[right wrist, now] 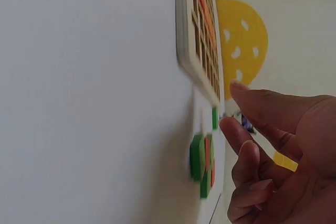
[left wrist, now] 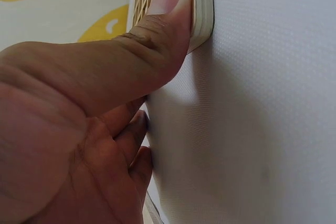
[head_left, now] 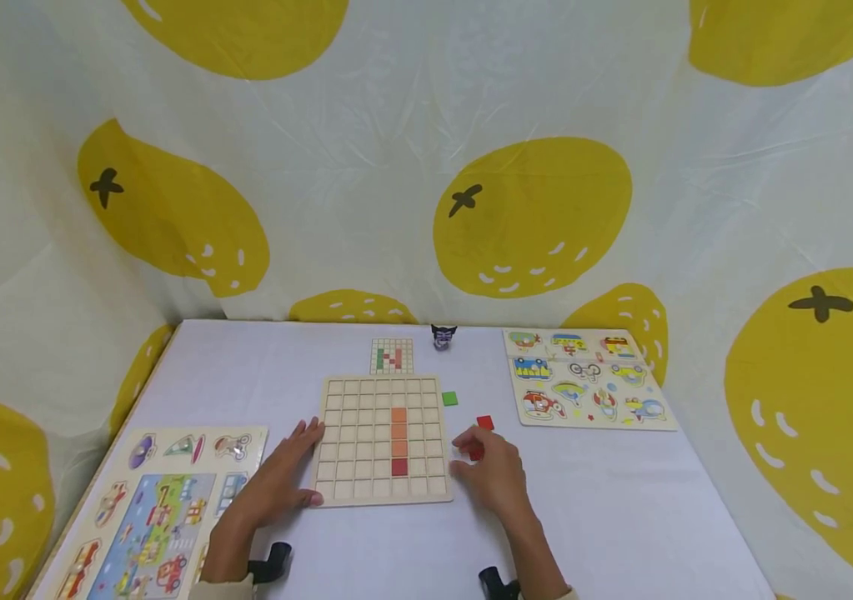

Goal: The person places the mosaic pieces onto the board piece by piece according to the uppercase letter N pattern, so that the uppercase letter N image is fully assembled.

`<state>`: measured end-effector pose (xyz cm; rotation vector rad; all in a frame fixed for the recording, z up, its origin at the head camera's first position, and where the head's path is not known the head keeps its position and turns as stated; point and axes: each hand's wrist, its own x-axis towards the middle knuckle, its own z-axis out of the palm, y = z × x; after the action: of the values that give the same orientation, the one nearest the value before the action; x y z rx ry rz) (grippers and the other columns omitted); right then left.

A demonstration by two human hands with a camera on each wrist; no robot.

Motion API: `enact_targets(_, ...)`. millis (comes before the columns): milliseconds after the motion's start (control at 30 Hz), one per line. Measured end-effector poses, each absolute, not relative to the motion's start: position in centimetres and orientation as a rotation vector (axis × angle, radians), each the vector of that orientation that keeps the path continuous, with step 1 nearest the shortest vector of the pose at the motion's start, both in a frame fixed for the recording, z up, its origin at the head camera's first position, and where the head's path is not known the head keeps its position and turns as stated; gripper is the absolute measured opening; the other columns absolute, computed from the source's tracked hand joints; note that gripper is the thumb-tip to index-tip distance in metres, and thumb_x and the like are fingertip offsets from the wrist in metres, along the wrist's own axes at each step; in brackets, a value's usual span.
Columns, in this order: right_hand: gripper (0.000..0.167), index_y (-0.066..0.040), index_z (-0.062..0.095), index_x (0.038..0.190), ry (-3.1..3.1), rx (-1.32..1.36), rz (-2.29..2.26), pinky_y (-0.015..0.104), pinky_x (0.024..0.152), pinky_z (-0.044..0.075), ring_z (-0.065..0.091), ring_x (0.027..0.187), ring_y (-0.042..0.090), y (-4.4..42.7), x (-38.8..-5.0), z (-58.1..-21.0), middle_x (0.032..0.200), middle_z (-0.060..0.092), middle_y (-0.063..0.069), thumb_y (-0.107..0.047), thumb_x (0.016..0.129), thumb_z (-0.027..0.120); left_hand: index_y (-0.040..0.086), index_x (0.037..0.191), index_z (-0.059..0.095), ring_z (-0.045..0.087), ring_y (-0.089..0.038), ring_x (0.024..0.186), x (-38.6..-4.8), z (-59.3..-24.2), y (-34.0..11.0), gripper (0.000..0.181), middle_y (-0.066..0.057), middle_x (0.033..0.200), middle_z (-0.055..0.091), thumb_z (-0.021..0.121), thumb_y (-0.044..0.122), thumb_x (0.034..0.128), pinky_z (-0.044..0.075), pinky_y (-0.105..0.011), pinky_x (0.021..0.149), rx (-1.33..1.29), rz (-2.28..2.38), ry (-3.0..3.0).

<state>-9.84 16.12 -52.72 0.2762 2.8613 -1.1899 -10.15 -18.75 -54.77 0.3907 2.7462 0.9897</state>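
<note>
A wooden grid board (head_left: 343, 417) lies in the middle of the table, with orange tiles (head_left: 398, 430) and one dark red tile (head_left: 399, 467) in one column. My left hand (head_left: 276, 482) rests at the board's left side, fingers spread and thumb touching its near left corner; the thumb (left wrist: 157, 35) shows on that corner in the left wrist view. By the board's right edge is my right hand (head_left: 496, 473), thumb and forefinger apart with nothing seen between them. Red tiles (head_left: 485, 422) lie beside and partly under it. Green tiles (right wrist: 196, 158) show below it in the right wrist view.
A small pattern card (head_left: 392, 356) lies behind the board, near a small dark figurine (head_left: 443, 337). One green tile (head_left: 449, 398) is off the board's right edge. Picture puzzles lie at left (head_left: 137, 454) and far right (head_left: 584, 417). A patterned curtain (head_left: 366, 208) hangs behind.
</note>
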Motion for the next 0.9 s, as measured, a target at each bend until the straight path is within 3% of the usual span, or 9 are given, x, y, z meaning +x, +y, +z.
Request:
enact_targets(167, 0.034, -0.021, 0.078, 0.112, 2.868, 0.381, -1.157, 0.029, 0.077, 0.052, 0.065, 0.106, 0.021, 18.1, -10.1, -53.1, 0.112, 0.078, 0.000, -0.014, 0.082, 0.092, 0.005, 0.166, 0.033, 0.018, -0.041, 0.165, -10.2, -54.7, -18.7, 0.116, -0.015, 0.175, 0.028, 0.095, 0.012, 0.0687, 0.016, -0.060, 0.135, 0.383, 0.999, 2.739)
enact_targets(400, 0.029, -0.016, 0.077, 0.109, 2.920, 0.366, -1.090, 0.028, 0.071, 0.048, 0.064, 0.097, 0.022, 19.1, -10.2, -53.4, 0.112, 0.077, 0.005, -0.013, 0.083, 0.091, 0.006, 0.168, 0.030, 0.015, -0.040, 0.166, -10.2, -54.8, -18.7, 0.117, -0.014, 0.177, 0.024, 0.094, 0.011, 0.0706, 0.013, -0.059, 0.136, 0.363, 0.975, 2.721)
enact_targets(700, 0.028, -0.019, 0.077, 0.106, 2.916, 0.372, -1.063, 0.039, 0.084, 0.055, 0.066, 0.105, 0.023, 17.8, -10.0, -53.4, 0.103, 0.077, 0.000, -0.013, 0.082, 0.092, 0.006, 0.168, 0.029, 0.015, -0.040, 0.166, -10.2, -54.9, -18.7, 0.117, -0.014, 0.177, 0.023, 0.094, 0.013, 0.0709, 0.014, -0.059, 0.136, 0.356, 0.964, 2.729)
enact_targets(900, 0.028, -0.016, 0.077, 0.107, 3.013, 0.434, -1.007, 0.041, 0.082, 0.060, 0.070, 0.110, 0.027, 18.1, -10.1, -53.6, 0.109, 0.077, 0.005, -0.011, 0.083, 0.090, 0.007, 0.168, 0.028, 0.014, -0.040, 0.166, -10.2, -55.0, -18.8, 0.117, -0.013, 0.177, 0.023, 0.094, 0.013, 0.0709, 0.013, -0.059, 0.136, 0.362, 0.972, 2.728)
